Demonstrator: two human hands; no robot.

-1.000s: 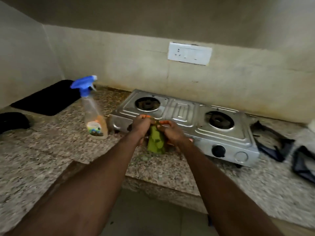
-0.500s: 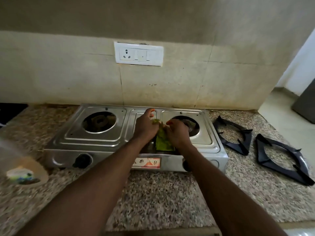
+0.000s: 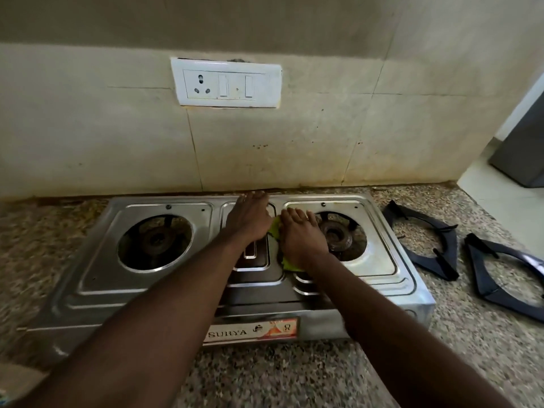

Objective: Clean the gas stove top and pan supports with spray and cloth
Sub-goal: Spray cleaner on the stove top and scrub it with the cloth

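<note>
Granite counter (image 3: 294, 375); stove top (image 3: 97, 278): right hand (image 3: 300, 234) flat on cloth (image 3: 290, 265), left hand (image 3: 250, 219) flat beside.

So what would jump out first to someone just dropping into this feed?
The left hand and right hand lie flat at the middle of the steel stove, a green cloth showing under the right one. Both burners are bare: the pan supports lie on the counter to its right.

Dim, warm indoor light, brighter toward the right edge. Soft glare streaks the stainless-steel two-burner gas stove top (image 3: 97, 278). Wide-angle bending curves the frame edges; the speckled granite counter (image 3: 265, 378) blurs at the bottom.
</note>
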